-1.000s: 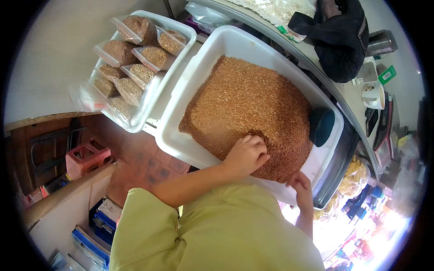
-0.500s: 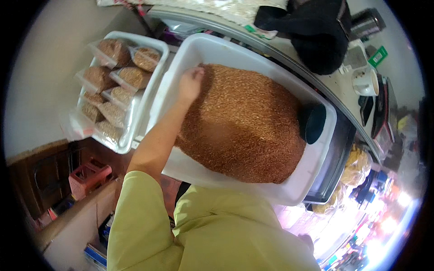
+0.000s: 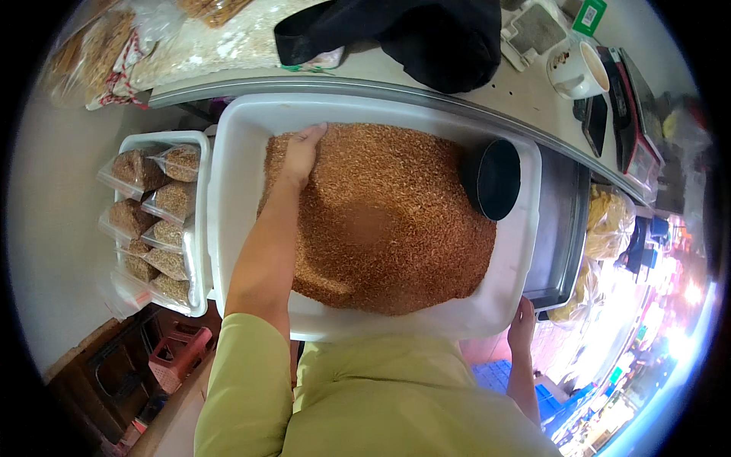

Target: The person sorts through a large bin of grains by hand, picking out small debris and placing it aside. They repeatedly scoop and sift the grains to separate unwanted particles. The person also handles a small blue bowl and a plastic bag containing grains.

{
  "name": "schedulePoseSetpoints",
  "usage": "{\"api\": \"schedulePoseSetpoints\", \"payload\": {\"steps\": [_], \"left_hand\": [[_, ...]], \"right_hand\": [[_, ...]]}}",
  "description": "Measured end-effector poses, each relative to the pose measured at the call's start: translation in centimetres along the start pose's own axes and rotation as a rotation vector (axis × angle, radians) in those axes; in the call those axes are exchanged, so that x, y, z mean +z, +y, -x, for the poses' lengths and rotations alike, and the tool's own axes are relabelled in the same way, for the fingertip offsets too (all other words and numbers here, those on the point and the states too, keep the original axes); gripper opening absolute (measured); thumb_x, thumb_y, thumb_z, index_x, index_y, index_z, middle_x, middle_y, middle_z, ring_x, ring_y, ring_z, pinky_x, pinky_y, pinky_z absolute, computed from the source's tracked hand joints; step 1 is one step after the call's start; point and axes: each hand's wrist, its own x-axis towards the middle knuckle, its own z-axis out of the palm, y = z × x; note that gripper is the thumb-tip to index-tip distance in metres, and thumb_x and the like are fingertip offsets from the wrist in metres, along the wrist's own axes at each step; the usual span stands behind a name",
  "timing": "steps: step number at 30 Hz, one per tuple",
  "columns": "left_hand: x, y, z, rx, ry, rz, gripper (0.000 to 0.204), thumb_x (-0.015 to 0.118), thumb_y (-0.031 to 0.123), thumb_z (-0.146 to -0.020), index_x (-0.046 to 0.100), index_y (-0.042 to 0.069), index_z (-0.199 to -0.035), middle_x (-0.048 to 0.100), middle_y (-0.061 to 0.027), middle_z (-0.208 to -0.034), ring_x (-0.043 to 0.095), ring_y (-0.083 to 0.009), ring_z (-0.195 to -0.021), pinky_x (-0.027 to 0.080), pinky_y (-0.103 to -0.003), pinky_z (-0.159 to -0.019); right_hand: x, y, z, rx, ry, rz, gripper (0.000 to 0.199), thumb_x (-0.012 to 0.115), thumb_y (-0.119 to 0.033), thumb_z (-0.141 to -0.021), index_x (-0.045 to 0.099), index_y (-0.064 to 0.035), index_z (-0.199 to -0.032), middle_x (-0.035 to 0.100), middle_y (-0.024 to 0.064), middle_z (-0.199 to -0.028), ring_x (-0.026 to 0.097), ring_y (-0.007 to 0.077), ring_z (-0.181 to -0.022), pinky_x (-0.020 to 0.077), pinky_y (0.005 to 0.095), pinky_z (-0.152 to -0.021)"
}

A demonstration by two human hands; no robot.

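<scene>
A large white tub [image 3: 487, 316] in front of me holds a broad heap of reddish-brown grain [image 3: 396, 206]. My left hand [image 3: 303, 152] reaches across it and lies on the heap's far left part, its fingers stretched out and partly sunk in the grain. Outside the tub's near right corner is my right hand [image 3: 522, 324], its fingertips close to the rim. Whether it grips the rim is hidden. A dark round bowl [image 3: 499, 180] rests tilted on the right side of the heap.
To the left, a smaller white tray [image 3: 202, 259] holds several clear bags of grain [image 3: 169, 236]. A metal tray [image 3: 560, 228] is at the right. Along the far side, a counter [image 3: 525, 114] carries black cloth [image 3: 434, 46] and a white mug [image 3: 577, 70]. A pink basket [image 3: 179, 358] stands low left.
My view has turned, so the tub now looks level. My left hand has gone from the tub's left wall onto the grain. My right hand has come up beside the tub's corner.
</scene>
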Motion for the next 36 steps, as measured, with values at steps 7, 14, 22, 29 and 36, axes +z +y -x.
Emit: {"api": "schedulePoseSetpoints", "payload": {"steps": [7, 14, 22, 29, 36], "left_hand": [[3.3, 3.8, 4.8, -0.042, 0.034, -0.086, 0.046, 0.064, 0.035, -0.085, 0.061, 0.001, -0.116, 0.061, -0.0112, -0.116, 0.049, -0.0209, -0.114, 0.031, -0.036, -0.103], [6.3, 4.0, 10.9, 0.040, -0.307, -0.124, 0.030, 0.064, 0.028, -0.086, 0.067, 0.006, -0.105, 0.063, -0.0099, -0.113, 0.053, -0.0223, -0.111, 0.037, -0.038, -0.099], [8.8, 3.0, 14.4, 0.821, -0.052, -0.754, 0.018, 0.067, 0.017, -0.082, 0.069, 0.012, -0.099, 0.062, -0.0088, -0.112, 0.054, -0.0300, -0.107, 0.043, -0.041, -0.094], [9.4, 5.8, 6.0, 0.880, -0.062, -0.894, 0.019, 0.056, 0.013, -0.087, 0.066, 0.005, -0.101, 0.065, -0.0147, -0.096, 0.061, -0.0334, -0.090, 0.049, -0.039, -0.081], [12.9, 5.0, 4.9, 0.719, -0.031, -1.297, 0.021, 0.053, 0.015, -0.089, 0.065, 0.007, -0.104, 0.063, -0.0133, -0.101, 0.059, -0.0336, -0.094, 0.049, -0.042, -0.082]], "right_hand": [[0.8, -0.1, 0.2, 0.084, 0.085, -0.085, 0.018, 0.044, -0.002, -0.089, 0.058, 0.0005, -0.101, 0.061, 0.0179, -0.093, 0.059, 0.0330, -0.089, 0.0459, 0.0380, -0.079], [1.7, 0.3, 0.4, 0.160, 0.178, -0.121, 0.017, 0.045, -0.002, -0.090, 0.060, 0.0000, -0.097, 0.063, 0.0157, -0.088, 0.061, 0.0283, -0.083, 0.0471, 0.0350, -0.076], [1.8, 0.2, -0.3, 0.103, 0.319, -0.074, 0.019, 0.046, -0.007, -0.092, 0.058, 0.0019, -0.104, 0.061, 0.0153, -0.092, 0.059, 0.0278, -0.091, 0.0451, 0.0355, -0.083], [3.3, 0.5, -1.7, 0.208, 0.345, -0.255, 0.022, 0.043, -0.011, -0.094, 0.057, 0.0015, -0.106, 0.061, 0.0148, -0.098, 0.058, 0.0263, -0.095, 0.0437, 0.0343, -0.086], [2.8, -0.9, -1.8, 0.242, 0.307, -0.312, 0.026, 0.040, -0.009, -0.093, 0.057, 0.0022, -0.110, 0.062, 0.0152, -0.103, 0.058, 0.0252, -0.099, 0.0432, 0.0341, -0.088]]}}
